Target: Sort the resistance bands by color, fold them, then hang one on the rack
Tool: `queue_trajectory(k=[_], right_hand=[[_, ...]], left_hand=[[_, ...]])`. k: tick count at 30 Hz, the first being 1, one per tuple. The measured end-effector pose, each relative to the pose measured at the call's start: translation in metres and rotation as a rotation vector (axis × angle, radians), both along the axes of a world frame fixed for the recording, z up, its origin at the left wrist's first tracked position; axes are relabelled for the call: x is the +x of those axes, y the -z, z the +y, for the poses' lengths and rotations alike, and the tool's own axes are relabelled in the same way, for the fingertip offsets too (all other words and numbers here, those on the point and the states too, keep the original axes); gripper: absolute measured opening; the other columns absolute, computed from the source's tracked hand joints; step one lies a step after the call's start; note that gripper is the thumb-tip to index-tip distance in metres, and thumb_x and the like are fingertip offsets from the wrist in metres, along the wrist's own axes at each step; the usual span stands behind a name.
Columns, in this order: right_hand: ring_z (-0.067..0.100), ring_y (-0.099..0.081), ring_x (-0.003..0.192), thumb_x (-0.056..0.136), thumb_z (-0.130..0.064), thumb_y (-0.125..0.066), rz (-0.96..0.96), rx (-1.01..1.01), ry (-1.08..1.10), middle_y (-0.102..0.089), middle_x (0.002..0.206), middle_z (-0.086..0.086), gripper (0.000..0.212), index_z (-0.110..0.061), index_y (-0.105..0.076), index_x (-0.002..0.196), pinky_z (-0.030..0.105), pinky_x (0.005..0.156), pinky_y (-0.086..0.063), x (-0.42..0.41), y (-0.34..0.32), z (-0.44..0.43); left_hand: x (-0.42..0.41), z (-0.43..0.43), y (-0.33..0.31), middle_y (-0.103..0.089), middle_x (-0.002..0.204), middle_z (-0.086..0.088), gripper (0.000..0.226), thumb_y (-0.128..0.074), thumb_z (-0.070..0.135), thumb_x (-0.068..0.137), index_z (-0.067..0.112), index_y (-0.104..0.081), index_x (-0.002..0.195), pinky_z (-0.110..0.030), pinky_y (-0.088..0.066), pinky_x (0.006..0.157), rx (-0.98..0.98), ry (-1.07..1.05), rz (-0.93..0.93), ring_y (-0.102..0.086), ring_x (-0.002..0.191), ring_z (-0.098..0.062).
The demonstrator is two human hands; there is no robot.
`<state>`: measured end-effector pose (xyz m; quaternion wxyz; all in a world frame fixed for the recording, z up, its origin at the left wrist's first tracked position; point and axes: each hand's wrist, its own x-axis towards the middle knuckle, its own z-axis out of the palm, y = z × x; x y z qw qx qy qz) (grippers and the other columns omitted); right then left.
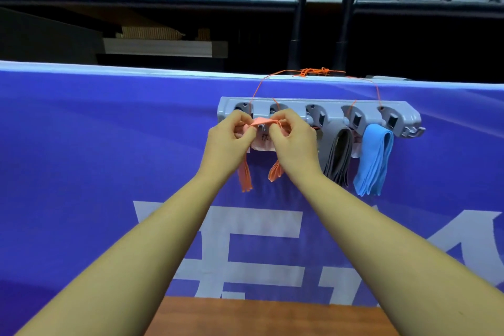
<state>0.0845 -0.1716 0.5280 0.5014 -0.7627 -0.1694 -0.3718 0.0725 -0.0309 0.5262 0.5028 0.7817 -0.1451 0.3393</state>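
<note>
Both left hand (229, 142) and right hand (294, 144) pinch an orange rubber band (245, 177) at a grey plastic rack (335, 104). Black band (338, 161) and blue band (373, 161) hang to their right.

— Where's room on the rack (335, 117)?
— Right-end hook (414, 131) only. Black band (338, 155) and blue band (373, 158) fill the right; left hand (229, 142) and right hand (296, 142), pinching an orange band (245, 177), block the left.
</note>
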Motion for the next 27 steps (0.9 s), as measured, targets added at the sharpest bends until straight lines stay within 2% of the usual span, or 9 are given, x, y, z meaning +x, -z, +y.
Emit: queue_trajectory(k=[3,7,10,13,18,21,24,27], right_hand=[[0.016,-0.06,0.079,0.087,-0.011,-0.054,-0.024,-0.006,0.07,-0.068,0.082,-0.003,0.016,-0.019,-0.066,0.093,0.034,0.073,-0.049,0.008,0.009,0.004],[0.015,-0.057,0.074,0.087,-0.011,-0.054,0.02,-0.07,0.088,-0.065,0.077,-0.006,0.014,-0.021,-0.064,0.091,0.032,0.068,-0.046,0.017,0.021,0.008],[0.013,-0.055,0.077,0.086,-0.011,-0.056,0.009,-0.109,0.058,-0.066,0.083,-0.005,0.012,-0.019,-0.065,0.09,0.028,0.071,-0.044,0.021,0.025,0.005],[0.011,-0.059,0.086,0.085,-0.012,-0.059,-0.017,-0.105,0.054,-0.068,0.089,-0.006,0.012,-0.02,-0.067,0.091,0.023,0.077,-0.045,0.023,0.027,0.003],[0.012,-0.059,0.088,0.084,-0.009,-0.058,-0.025,-0.077,0.074,-0.068,0.091,-0.005,0.016,-0.017,-0.068,0.093,0.025,0.079,-0.046,0.024,0.032,0.003],[0.01,-0.058,0.086,0.085,-0.013,-0.06,-0.01,-0.08,0.071,-0.067,0.091,-0.006,0.013,-0.019,-0.068,0.093,0.026,0.077,-0.047,0.023,0.034,0.005],[0.007,-0.062,0.095,0.088,-0.026,-0.064,-0.002,-0.047,-0.007,-0.068,0.099,-0.01,0.016,-0.024,-0.068,0.103,0.026,0.082,-0.05,0.02,0.031,0.003],[0.007,-0.063,0.099,0.091,-0.027,-0.062,-0.028,-0.038,-0.026,-0.069,0.103,-0.011,0.019,-0.024,-0.069,0.109,0.031,0.088,-0.052,0.021,0.027,0.003]], left_hand=[[0.01,-0.007,0.007,-0.067,0.083,0.008,0.004,-0.06,0.021,0.088,0.023,-0.064,0.088,-0.028,-0.051,0.068,0.079,-0.135,-0.065,-0.063,0.08,-0.012],[0.023,-0.004,0.017,-0.068,0.087,0.007,0.006,-0.058,0.025,0.09,0.022,-0.063,0.092,-0.035,-0.05,0.069,0.199,-0.177,-0.072,-0.062,0.084,-0.015],[0.026,0.002,0.02,-0.068,0.096,0.01,0.011,-0.058,0.028,0.093,0.025,-0.063,0.102,-0.032,-0.053,0.077,0.202,-0.064,-0.114,-0.063,0.091,-0.009],[0.028,0.007,0.019,-0.066,0.108,0.01,0.02,-0.058,0.019,0.095,0.022,-0.065,0.113,-0.022,-0.049,0.086,0.204,0.056,-0.187,-0.062,0.1,-0.006],[0.028,0.003,0.013,-0.071,0.105,0.008,0.02,-0.058,0.011,0.095,0.017,-0.072,0.109,-0.01,-0.042,0.082,0.122,0.095,-0.207,-0.061,0.096,0.0],[0.029,0.004,0.013,-0.071,0.105,0.008,0.021,-0.059,0.011,0.095,0.017,-0.072,0.11,-0.012,-0.043,0.083,0.134,0.108,-0.196,-0.063,0.098,-0.002],[0.028,0.008,0.016,-0.07,0.11,0.01,0.023,-0.058,0.014,0.095,0.019,-0.071,0.114,-0.013,-0.044,0.088,0.156,0.134,-0.195,-0.062,0.102,-0.001],[0.028,0.009,0.016,-0.069,0.113,0.011,0.023,-0.055,0.016,0.097,0.019,-0.07,0.115,-0.022,-0.048,0.093,0.149,0.163,-0.193,-0.061,0.107,-0.003]])
